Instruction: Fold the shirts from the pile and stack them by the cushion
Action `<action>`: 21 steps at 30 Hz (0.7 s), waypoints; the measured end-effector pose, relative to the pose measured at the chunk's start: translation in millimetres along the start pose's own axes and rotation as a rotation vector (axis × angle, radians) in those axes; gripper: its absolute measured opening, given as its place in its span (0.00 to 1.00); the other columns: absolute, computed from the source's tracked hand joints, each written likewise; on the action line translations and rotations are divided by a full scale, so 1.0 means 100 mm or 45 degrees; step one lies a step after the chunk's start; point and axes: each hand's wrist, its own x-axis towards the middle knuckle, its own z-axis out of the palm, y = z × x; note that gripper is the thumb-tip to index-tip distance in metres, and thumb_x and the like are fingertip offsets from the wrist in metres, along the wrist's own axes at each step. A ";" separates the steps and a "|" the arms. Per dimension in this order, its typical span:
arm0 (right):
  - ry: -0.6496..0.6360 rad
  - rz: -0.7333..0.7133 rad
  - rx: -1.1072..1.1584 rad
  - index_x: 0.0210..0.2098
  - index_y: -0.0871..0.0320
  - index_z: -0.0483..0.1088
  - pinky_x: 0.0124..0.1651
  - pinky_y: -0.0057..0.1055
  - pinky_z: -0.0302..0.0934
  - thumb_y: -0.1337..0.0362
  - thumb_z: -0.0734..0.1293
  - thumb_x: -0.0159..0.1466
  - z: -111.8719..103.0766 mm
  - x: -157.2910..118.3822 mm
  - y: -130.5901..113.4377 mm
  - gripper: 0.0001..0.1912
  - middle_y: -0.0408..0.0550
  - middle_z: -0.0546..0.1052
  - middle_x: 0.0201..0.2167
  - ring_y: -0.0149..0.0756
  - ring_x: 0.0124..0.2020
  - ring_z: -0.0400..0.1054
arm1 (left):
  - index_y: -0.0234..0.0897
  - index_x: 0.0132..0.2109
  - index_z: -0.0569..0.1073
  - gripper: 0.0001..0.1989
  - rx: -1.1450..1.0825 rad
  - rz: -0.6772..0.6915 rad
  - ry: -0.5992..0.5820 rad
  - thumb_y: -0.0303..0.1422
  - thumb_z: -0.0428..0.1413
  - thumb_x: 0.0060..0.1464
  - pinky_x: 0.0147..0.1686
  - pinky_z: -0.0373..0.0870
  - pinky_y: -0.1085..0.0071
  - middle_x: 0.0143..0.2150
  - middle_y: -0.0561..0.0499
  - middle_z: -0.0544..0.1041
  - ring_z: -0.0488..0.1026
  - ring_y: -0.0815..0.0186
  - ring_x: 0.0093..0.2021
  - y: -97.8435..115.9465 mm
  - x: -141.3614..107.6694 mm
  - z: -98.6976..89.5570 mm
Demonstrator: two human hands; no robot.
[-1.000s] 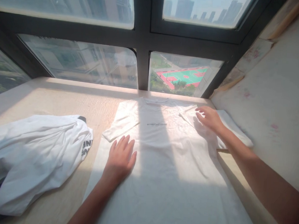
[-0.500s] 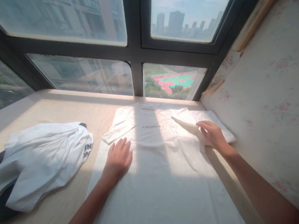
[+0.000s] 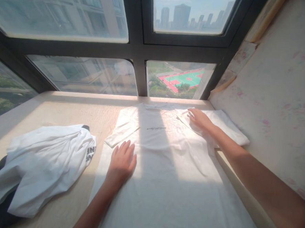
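A white T-shirt (image 3: 152,162) with small dark lettering on its chest lies spread out, its collar toward the window. My left hand (image 3: 121,160) rests flat on its left part, just below the left sleeve, fingers slightly apart and holding nothing. My right hand (image 3: 200,119) lies over the right sleeve near the shoulder, palm down with its fingers stretched out. The cloth under that palm is hidden.
A crumpled white garment (image 3: 46,166) with black parts and lettering lies on the pale wooden surface (image 3: 90,112) at the left. More folded white cloth (image 3: 229,125) sits by the flowered wall (image 3: 279,111). Dark-framed windows (image 3: 142,51) stand behind.
My right hand has let go of the raised sleeve edge and moved up and left onto the sleeve, which now lies flatter. My left hand has stayed in place. The view has shifted slightly.
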 end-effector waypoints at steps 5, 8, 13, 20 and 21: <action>-0.021 -0.015 -0.008 0.55 0.62 0.70 0.63 0.44 0.59 0.67 0.57 0.67 0.08 0.01 -0.10 0.20 0.58 0.74 0.57 0.48 0.59 0.67 | 0.31 0.60 0.70 0.20 -0.015 -0.048 -0.062 0.34 0.49 0.63 0.62 0.59 0.48 0.64 0.35 0.70 0.66 0.48 0.65 -0.01 0.01 0.02; 0.146 -0.023 0.001 0.58 0.62 0.68 0.66 0.44 0.56 0.65 0.55 0.70 -0.02 -0.45 -0.22 0.21 0.58 0.72 0.59 0.47 0.62 0.64 | 0.31 0.60 0.70 0.21 -0.024 -0.075 -0.120 0.35 0.48 0.64 0.62 0.59 0.47 0.64 0.35 0.70 0.65 0.47 0.65 -0.02 0.02 0.04; 0.454 -0.103 0.179 0.56 0.56 0.68 0.62 0.47 0.62 0.63 0.58 0.70 -0.04 -1.81 -0.48 0.18 0.55 0.74 0.56 0.45 0.59 0.67 | 0.32 0.60 0.70 0.22 -0.025 -0.084 -0.107 0.35 0.48 0.64 0.63 0.57 0.49 0.65 0.36 0.69 0.64 0.48 0.66 -0.03 0.00 0.05; 0.367 0.168 0.154 0.55 0.57 0.68 0.58 0.46 0.65 0.60 0.58 0.70 0.03 -3.15 -0.48 0.17 0.54 0.75 0.54 0.45 0.56 0.69 | 0.32 0.59 0.71 0.21 -0.010 -0.125 -0.219 0.35 0.48 0.64 0.63 0.56 0.47 0.65 0.36 0.68 0.63 0.48 0.66 0.03 0.05 -0.04; 0.369 0.188 0.140 0.55 0.58 0.68 0.59 0.46 0.65 0.60 0.57 0.70 0.00 -3.25 -0.47 0.17 0.55 0.75 0.54 0.45 0.56 0.69 | 0.33 0.59 0.71 0.21 -0.006 -0.136 -0.229 0.34 0.48 0.63 0.64 0.56 0.47 0.66 0.36 0.68 0.62 0.47 0.67 0.04 0.04 -0.09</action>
